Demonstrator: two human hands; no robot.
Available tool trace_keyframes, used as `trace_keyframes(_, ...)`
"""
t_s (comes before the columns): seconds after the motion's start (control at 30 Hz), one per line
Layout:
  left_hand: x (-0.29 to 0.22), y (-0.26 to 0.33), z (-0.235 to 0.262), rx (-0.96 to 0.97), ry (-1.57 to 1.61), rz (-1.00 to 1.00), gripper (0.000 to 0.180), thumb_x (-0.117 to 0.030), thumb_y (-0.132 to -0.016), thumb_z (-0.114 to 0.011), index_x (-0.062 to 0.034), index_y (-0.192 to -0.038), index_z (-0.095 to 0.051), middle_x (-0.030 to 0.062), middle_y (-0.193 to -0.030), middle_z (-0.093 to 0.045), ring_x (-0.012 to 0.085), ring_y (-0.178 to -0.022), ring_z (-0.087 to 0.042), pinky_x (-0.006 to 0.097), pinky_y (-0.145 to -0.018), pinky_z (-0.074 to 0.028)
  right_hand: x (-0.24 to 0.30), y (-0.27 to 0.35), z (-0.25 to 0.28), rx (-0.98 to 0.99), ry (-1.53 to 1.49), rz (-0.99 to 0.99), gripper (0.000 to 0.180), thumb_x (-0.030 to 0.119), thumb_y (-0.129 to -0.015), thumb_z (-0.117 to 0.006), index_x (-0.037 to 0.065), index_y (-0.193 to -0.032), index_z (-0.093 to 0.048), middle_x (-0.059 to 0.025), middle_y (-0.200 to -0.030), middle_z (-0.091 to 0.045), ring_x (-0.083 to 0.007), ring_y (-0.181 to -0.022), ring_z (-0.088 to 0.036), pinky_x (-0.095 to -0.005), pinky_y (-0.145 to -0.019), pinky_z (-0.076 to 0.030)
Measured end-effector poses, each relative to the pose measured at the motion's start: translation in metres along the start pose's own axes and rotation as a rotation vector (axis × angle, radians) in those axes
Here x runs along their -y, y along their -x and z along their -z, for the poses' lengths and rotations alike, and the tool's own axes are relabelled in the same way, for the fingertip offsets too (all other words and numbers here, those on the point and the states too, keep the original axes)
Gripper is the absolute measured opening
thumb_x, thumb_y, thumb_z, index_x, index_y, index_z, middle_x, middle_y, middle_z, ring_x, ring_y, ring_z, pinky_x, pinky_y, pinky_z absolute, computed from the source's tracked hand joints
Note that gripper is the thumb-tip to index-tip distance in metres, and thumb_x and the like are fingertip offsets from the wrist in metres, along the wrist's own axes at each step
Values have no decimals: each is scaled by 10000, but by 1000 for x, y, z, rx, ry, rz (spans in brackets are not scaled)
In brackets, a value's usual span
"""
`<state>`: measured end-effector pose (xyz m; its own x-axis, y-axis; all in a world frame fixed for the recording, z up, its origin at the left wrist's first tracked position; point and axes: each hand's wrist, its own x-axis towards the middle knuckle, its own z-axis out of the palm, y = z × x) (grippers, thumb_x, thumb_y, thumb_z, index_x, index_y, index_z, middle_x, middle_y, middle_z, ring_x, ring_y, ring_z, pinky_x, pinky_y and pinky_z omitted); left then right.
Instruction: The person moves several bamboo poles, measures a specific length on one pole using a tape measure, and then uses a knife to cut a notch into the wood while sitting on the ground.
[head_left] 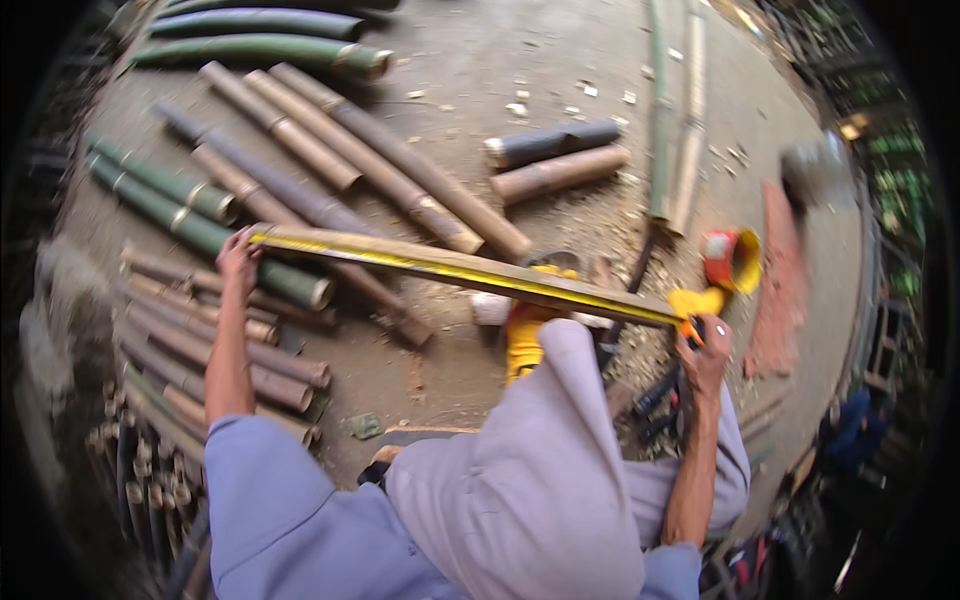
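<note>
A long brown wooden or bamboo strip (420, 252) lies crosswise in front of me, above my raised knee. Along its near side runs the pulled-out yellow blade (440, 273) of a tape measure. My left hand (238, 258) is closed at the left end, where blade and strip meet; its fingertips are partly hidden. At the other end, my right hand (706, 352) is wrapped round the orange and black tape measure case (690, 328), close beside the strip's end.
Brown bamboo poles (370, 150) and green ones (180, 215) lie on the ground to the left. Two short bamboo pieces (560, 173) lie ahead. A yellow and red power tool (720, 262) sits near my right hand, with wood chips (650, 345) scattered about.
</note>
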<state>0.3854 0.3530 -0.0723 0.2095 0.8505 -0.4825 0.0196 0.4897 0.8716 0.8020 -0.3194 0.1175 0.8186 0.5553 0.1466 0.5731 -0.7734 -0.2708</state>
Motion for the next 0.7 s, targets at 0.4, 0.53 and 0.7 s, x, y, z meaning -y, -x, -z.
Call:
trace_keyframes(0.4, -58, -37, 2, 24, 113, -131, 200, -175, -864, -637, -162, -1059, -596, -21, -942, -658, 61, -727, -572, 212, -597, -415, 111, 3, 24, 160, -171, 189, 368, 148, -678, -696, 71, -1014, -571, -128, -889, -583, -298, -843, -572, -382, -734, -494)
trace_keyframes(0.53, -60, 121, -184, 455, -68, -279, 151, -130, -899, -586, -130, -1051, -592, -1, -1052, -644, 70, -880, -582, 218, -738, -424, 174, -19, -31, 323, -293, 235, 417, 226, -766, -656, 49, -1123, -532, -161, -964, -580, -333, -881, -584, -405, -779, -483)
trace_keyframes(0.7, -16, 287, -324, 751, -86, -271, 161, -113, -892, -577, -43, -1037, -567, 59, -1002, -610, 137, -886, -584, 263, -791, -479, 242, -52, -66, 212, -851, 81, 358, 233, -860, -555, 2, -1124, -483, -230, -1031, -564, -388, -929, -568, -434, -798, -460)
